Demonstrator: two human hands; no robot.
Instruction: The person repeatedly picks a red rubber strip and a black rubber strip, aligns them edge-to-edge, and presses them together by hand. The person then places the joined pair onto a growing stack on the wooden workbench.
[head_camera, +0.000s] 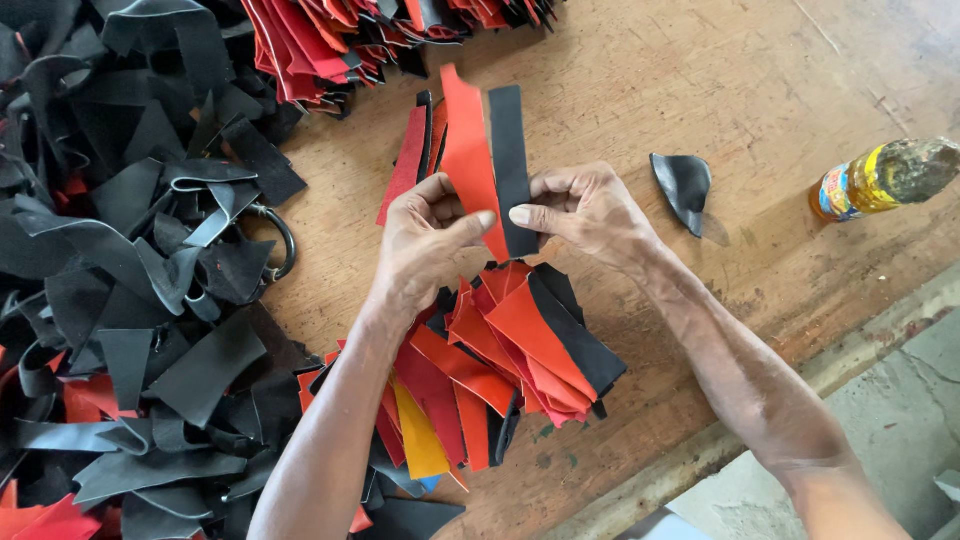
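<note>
Both my hands hold up strips of leather-like material above a wooden table (640, 90). My left hand (425, 240) pinches an orange-red strip (467, 150), with darker red strips (408, 165) fanned behind it. My right hand (585, 210) pinches a black strip (510, 150) that stands next to the orange one. The two thumbs nearly touch. Below my hands lies a loose stack of red, orange, yellow and black strips (480, 370).
A big heap of black scraps (130, 280) fills the left side, with a dark metal ring (280, 240) at its edge. Another red and black stack (330, 40) lies at the top. A curled black piece (685, 185) and a lying bottle (885, 178) are at right.
</note>
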